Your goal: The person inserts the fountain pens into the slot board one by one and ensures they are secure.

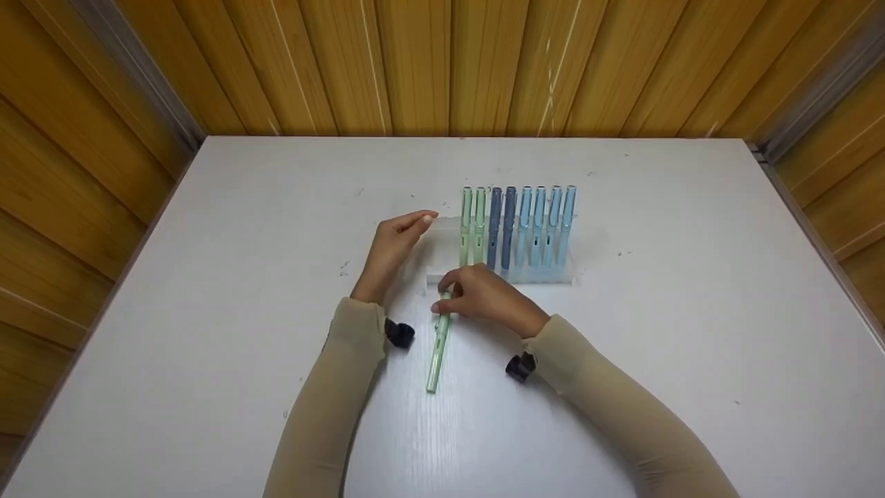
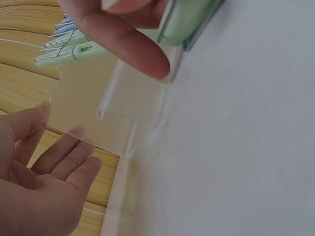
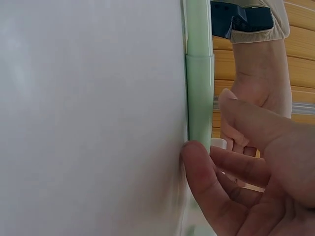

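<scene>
My left hand [image 1: 394, 242] pinches the upper left edge of a clear plastic pen stand [image 2: 88, 105], its thumb on one face and fingers behind the panel. A light green pen [image 1: 436, 360] lies on the table in front of the stand. At its far end is my right hand [image 1: 487, 294], with fingertips touching the pen and the thumb raised apart from it in the right wrist view. Two green pens [image 1: 464, 228] stand upright in the rack, followed by two dark blue pens [image 1: 509, 228] and several light blue pens [image 1: 554, 232].
The white table [image 1: 691, 290] runs back to a wood-panelled wall [image 1: 477, 69]. Each sleeved wrist carries a small black camera, the left camera [image 1: 401, 335] and the right camera [image 1: 520, 367]. The stand's front ledge [image 1: 539, 278] lies just beyond the right hand.
</scene>
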{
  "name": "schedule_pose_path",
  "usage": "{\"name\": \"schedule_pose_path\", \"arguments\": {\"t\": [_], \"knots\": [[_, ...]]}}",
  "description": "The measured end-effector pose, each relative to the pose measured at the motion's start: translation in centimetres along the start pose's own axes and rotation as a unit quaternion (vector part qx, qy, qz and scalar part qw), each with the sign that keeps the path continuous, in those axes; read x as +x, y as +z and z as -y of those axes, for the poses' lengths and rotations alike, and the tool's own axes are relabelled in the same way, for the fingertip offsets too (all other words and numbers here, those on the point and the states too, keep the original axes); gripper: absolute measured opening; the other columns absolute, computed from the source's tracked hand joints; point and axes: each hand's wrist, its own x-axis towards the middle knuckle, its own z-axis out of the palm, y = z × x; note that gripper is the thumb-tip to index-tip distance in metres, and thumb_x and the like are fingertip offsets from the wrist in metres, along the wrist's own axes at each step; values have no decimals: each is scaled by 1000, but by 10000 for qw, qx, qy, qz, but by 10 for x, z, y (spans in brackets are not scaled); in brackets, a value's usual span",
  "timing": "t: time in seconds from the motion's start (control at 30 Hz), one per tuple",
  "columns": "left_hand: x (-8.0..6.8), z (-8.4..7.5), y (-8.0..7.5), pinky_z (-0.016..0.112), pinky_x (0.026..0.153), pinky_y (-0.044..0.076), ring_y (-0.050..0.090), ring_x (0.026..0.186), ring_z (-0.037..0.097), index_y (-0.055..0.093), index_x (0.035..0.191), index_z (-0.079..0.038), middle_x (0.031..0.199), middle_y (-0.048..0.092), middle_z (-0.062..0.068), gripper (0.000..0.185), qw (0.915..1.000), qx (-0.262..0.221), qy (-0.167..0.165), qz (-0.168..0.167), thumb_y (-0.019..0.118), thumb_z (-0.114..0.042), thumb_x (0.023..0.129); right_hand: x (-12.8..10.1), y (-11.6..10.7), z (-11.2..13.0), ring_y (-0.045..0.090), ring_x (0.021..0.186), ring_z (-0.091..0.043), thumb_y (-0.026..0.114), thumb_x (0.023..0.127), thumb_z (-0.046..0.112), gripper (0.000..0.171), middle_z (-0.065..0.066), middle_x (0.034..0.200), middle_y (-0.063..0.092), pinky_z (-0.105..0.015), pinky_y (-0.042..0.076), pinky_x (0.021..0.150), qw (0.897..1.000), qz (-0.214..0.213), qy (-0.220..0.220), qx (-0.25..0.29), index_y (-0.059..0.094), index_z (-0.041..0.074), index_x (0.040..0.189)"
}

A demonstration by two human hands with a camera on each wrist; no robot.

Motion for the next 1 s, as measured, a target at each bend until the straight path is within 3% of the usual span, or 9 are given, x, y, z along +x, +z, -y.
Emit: {"name": "schedule_pose_path", "arguments": {"t": [0.27,0.6,1.0], "knots": [[0,0,0,37,109,40,50,129,16,69,119,-17,131,62,0,30,9998,-178,33,48,59,-34,96,1,0,-2,52,56,-7,78,81,24,29,-1,67,65,-21,43,53,10000,49,-5,60,72,4,102],[-1,-1,0,36,109,40,51,129,15,69,119,-16,130,63,1,31,9998,-211,23,10,60,-33,96,1,2,-1,54,62,-9,79,79,32,36,-1,75,67,-23,45,58,9997,-123,-150,-134,71,3,100],[0,1,0,35,109,39,51,128,14,69,119,-17,130,63,-1,30,9997,-210,107,50,59,-33,96,1,4,-2,52,58,-8,79,77,16,27,0,67,61,-22,43,55,9999,1,-131,71,71,5,101]]}}
